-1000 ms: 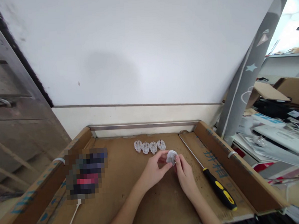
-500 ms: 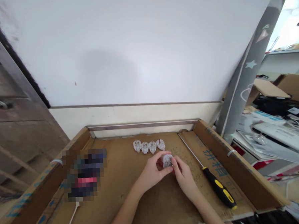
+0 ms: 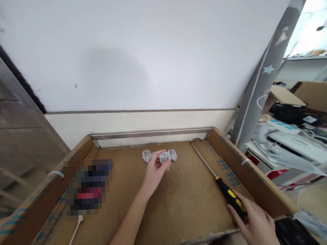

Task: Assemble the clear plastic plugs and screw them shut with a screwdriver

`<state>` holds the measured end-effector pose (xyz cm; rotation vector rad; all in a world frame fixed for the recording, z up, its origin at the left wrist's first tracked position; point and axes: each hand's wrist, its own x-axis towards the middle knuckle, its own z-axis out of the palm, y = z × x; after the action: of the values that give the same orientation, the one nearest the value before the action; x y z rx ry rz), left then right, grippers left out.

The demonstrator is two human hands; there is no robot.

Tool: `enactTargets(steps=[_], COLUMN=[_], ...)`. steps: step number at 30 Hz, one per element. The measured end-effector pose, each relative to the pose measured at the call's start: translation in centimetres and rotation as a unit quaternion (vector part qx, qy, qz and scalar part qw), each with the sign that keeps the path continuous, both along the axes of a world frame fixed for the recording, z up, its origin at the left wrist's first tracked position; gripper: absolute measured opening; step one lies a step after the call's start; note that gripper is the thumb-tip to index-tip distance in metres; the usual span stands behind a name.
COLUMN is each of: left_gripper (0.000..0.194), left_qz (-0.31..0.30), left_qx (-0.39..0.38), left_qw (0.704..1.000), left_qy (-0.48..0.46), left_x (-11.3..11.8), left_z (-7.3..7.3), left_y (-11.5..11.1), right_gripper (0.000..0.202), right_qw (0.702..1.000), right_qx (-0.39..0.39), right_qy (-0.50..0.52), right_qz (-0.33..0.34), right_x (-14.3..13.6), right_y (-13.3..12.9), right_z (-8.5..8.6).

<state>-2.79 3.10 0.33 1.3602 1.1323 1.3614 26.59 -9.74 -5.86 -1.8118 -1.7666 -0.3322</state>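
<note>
A clear plastic plug (image 3: 164, 158) is pinched in my left hand (image 3: 155, 170), above the cardboard surface near its far side. Similar plugs stand in a row behind it: one (image 3: 146, 155) to the left, another (image 3: 172, 154) to the right, and those between are mostly hidden by my hand. My right hand (image 3: 255, 220) is at the lower right, its thumb and fingers around the black and yellow handle of a long screwdriver (image 3: 231, 196). The screwdriver still lies on the cardboard, its shaft pointing to the far edge.
Raised cardboard walls flank the work surface (image 3: 195, 208). A pixelated object (image 3: 90, 188) with a white cable (image 3: 73, 238) lies at the left. To the right, papers and boxes (image 3: 312, 96) are piled beside a grey post (image 3: 260, 81).
My left hand has carried the plug left and away from me, over the row. My right hand has let go of the plug and moved down right to the screwdriver handle.
</note>
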Motion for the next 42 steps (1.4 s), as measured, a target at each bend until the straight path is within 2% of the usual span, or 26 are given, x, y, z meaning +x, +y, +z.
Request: enactTargets(steps=[1, 3, 5, 7, 9, 10, 11, 12, 13, 15, 17, 19, 22, 25, 30, 33, 38, 42], left_gripper=[0.036, 0.035, 0.035, 0.036, 0.035, 0.035, 0.034, 0.033, 0.033, 0.032, 0.032, 0.032, 0.033, 0.033, 0.031, 0.030, 0.029, 0.029], left_qz=[0.005, 0.020, 0.041, 0.059, 0.065, 0.060, 0.049, 0.036, 0.022, 0.006, 0.013, 0.032, 0.050, 0.055, 0.053, 0.060, 0.066, 0.068], left_qx=[-0.003, 0.000, 0.016, 0.035, 0.052, 0.059, 0.063, 0.066, 0.068, 0.069, 0.064, 0.057, 0.049, 0.051, 0.055, 0.051, 0.054, 0.058], left_qw=[1.000, 1.000, 0.999, 0.997, 0.996, 0.995, 0.995, 0.995, 0.995, 0.995, 0.994, 0.994, 0.994, 0.993, 0.990, 0.991, 0.990, 0.988], left_qy=[0.002, 0.005, 0.012, 0.023, 0.040, 0.050, 0.058, 0.064, 0.068, 0.075, 0.086, 0.091, 0.084, 0.093, 0.115, 0.110, 0.109, 0.123], left_x=[0.0, 0.0, -0.1, -0.2, -0.3, -0.4, -0.4, -0.4, -0.4, -0.4, -0.4, -0.4, -0.5, -0.5, -0.3, -0.3, -0.4, -0.3], left_z=[0.0, 0.0, -0.2, -0.5, -0.9, -1.0, -1.2, -1.3, -1.4, -1.5, -1.4, -1.2, -0.8, -0.3, 0.3, 0.5, 0.4, 0.5], left_y=[0.0, -0.1, -0.2, -0.1, 0.0, 0.0, 0.1, 0.1, 0.1, 0.2, 0.2, 0.3, 0.2, 0.1, -0.3, -0.4, -0.4, -0.2], right_gripper=[0.041, 0.036, 0.035, 0.029, 0.023, 0.025, 0.025, 0.025, 0.025, 0.026, 0.025, 0.023, 0.022, 0.021, 0.024, 0.023, 0.022, 0.023], right_qw=[0.999, 0.992, 0.978, 0.952, 0.901, 0.859, 0.828, 0.813, 0.792, 0.736, 0.689, 0.671, 0.671, 0.680, 0.696, 0.693, 0.688, 0.695], right_qx=[-0.006, 0.021, 0.103, 0.197, 0.321, 0.365, 0.332, 0.271, 0.253, 0.276, 0.313, 0.313, 0.280, 0.296, 0.343, 0.335, 0.289, 0.306], right_qy=[0.026, 0.095, 0.158, 0.220, 0.280, 0.334, 0.417, 0.476, 0.518, 0.586, 0.619, 0.632, 0.642, 0.625, 0.586, 0.595, 0.624, 0.615], right_qz=[0.028, 0.076, 0.094, 0.078, 0.086, 0.130, 0.172, 0.199, 0.200, 0.194, 0.209, 0.231, 0.244, 0.243, 0.233, 0.231, 0.233, 0.215], right_x=[0.4, 0.0, -1.3, -3.0, -4.8, -5.7, -6.5, -7.2, -8.0, -9.4, -10.8, -12.1, -13.8, -14.4, -14.1, -14.1, -14.7, -14.9], right_y=[-0.3, -0.4, -0.2, 0.5, 1.5, 2.2, 2.8, 3.3, 3.8, 4.2, 4.1, 3.8, 3.5, 3.8, 4.1, 4.0, 3.8, 3.9], right_z=[0.4, 2.8, 6.8, 11.0, 14.4, 15.7, 16.8, 17.7, 18.5, 19.7, 20.3, 20.3, 19.3, 18.6, 18.9, 19.0, 18.0, 17.8])
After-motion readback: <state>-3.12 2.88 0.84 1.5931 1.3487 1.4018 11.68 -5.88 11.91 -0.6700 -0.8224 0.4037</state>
